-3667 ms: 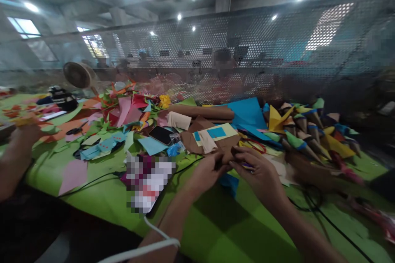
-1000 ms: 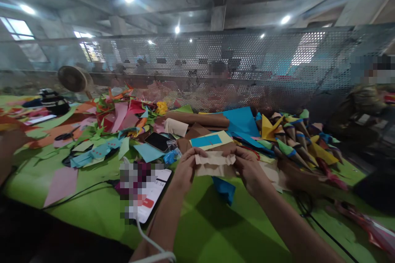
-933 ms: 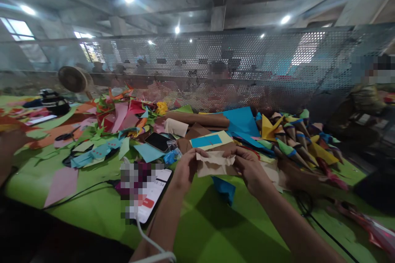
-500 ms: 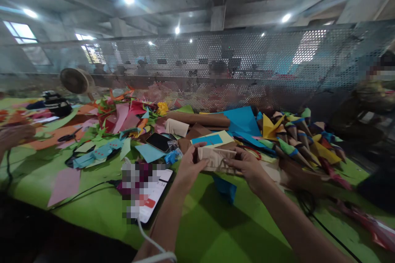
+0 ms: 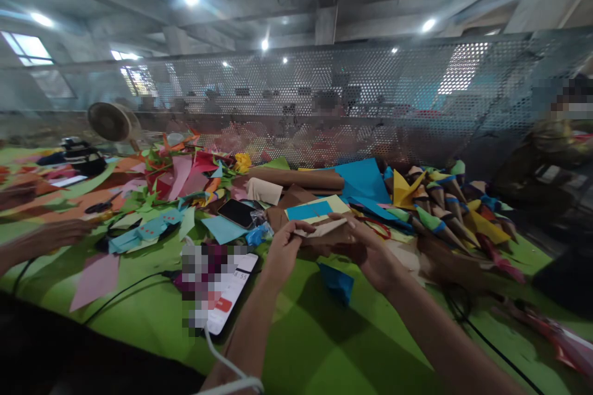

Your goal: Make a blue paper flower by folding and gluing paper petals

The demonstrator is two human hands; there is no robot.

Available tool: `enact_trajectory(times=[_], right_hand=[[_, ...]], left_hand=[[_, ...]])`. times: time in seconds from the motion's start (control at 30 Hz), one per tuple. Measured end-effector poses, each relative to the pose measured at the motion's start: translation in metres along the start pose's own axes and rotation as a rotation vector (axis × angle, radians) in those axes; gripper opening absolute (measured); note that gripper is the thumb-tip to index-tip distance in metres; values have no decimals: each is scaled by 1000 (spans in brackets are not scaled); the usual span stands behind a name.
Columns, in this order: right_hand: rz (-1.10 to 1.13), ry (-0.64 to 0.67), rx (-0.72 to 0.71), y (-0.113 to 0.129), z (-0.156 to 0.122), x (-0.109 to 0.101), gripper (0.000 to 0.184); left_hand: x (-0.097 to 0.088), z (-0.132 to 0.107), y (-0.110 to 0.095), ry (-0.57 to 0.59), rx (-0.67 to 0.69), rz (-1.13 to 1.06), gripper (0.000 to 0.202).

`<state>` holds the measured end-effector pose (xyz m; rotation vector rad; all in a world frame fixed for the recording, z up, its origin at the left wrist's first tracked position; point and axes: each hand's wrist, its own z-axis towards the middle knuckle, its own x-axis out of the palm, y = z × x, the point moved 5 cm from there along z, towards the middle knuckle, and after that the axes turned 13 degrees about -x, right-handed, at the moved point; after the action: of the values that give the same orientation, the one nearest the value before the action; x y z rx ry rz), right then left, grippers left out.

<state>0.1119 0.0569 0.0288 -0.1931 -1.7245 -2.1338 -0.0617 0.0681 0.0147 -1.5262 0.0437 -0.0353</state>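
Both my hands hold one folded piece of brown and cream paper (image 5: 325,231) just above the green table (image 5: 324,345). My left hand (image 5: 283,252) pinches its left end, fingers closed. Gripping the right end from the other side is my right hand (image 5: 373,253), also closed. The paper lies nearly flat between them, in front of a cream and blue sheet (image 5: 315,210). A blue paper scrap (image 5: 338,282) lies on the table under my hands.
A phone (image 5: 221,293) on a white cable lies at my left; a dark phone (image 5: 237,212) sits farther back. Coloured paper scraps (image 5: 176,179), a brown roll (image 5: 296,179) and several paper cones (image 5: 445,210) crowd the table. Another person's hand (image 5: 50,237) reaches in at left. A perforated screen (image 5: 352,99) stands behind.
I have tilted the paper from upright, facing me, down to nearly flat and lowered it a little. The other person's hand at left has moved further onto the table.
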Motion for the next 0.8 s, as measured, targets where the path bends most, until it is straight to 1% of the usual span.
enact_trajectory(times=[0.07, 0.17, 0.23, 0.3, 0.33, 0.37, 0.43, 0.5, 0.57, 0.63, 0.7, 0.8], right_hand=[[-3, 22, 38, -5, -2, 4, 42], [-38, 15, 68, -12, -3, 5, 40], [-90, -24, 40, -13, -1, 1, 39], [-148, -98, -2, -10, 1, -9, 36], [-172, -143, -23, -7, 3, -14, 35], [-193, -186, -48, -4, 4, -19, 35], [-236, -258, -121, 4, 7, -29, 37], [-293, -303, -228, 12, 9, -34, 39], [-352, -296, -329, 17, 11, -35, 37], [-432, -255, -387, 17, 11, -33, 34], [-542, -209, -425, 15, 11, -30, 29], [-709, -174, -529, 20, 6, -24, 18]], left_hand=[[1, -1, -2, 1, 23, 57, 32], [6, -4, -6, 31, 91, 208, 37], [9, -7, -6, 77, 114, 269, 41], [11, -7, -4, 129, 109, 288, 52], [11, -7, -1, 132, 103, 329, 59], [11, -6, 2, 110, 95, 414, 66], [10, -3, 9, 35, 64, 687, 73], [10, 0, 18, -14, 5, 952, 71], [10, 3, 25, -23, -41, 1080, 65], [10, 5, 28, -31, -58, 1103, 51], [9, 6, 28, -38, -55, 1070, 36], [6, 8, 27, -63, -38, 966, 29]])
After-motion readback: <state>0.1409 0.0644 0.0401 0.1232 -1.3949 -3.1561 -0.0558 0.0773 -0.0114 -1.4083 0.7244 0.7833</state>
